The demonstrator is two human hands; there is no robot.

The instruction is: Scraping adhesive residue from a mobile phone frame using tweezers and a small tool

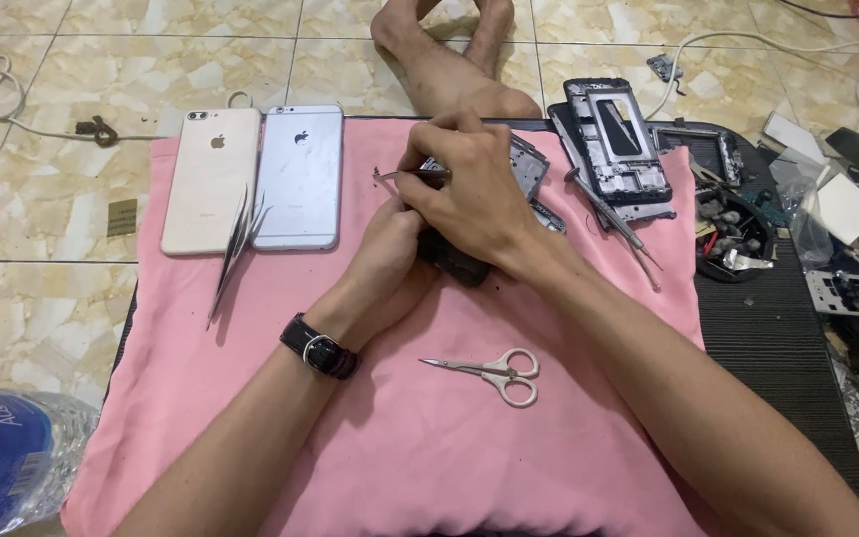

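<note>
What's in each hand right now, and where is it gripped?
The right hand pinches thin metal tweezers near their back end, tips pointing left. The left hand holds a dark phone part from underneath, mostly hidden by both hands.

Two flat metal-backed phones (251,179) are lying left of the hands on the pink cloth (429,457), white-handled small scissors (494,373) sitting before them, black phone frames (616,139) lying right.

Bright, even light is falling from above, and the pink cloth (429,447) and floor tiles (42,308) are showing clearly. Soft, short shadows are lying under the forearms and beside the scissors (494,373). The centre is staying sharp, while the water bottle (2,457) at the lower left corner is blurring and bending slightly.
</note>
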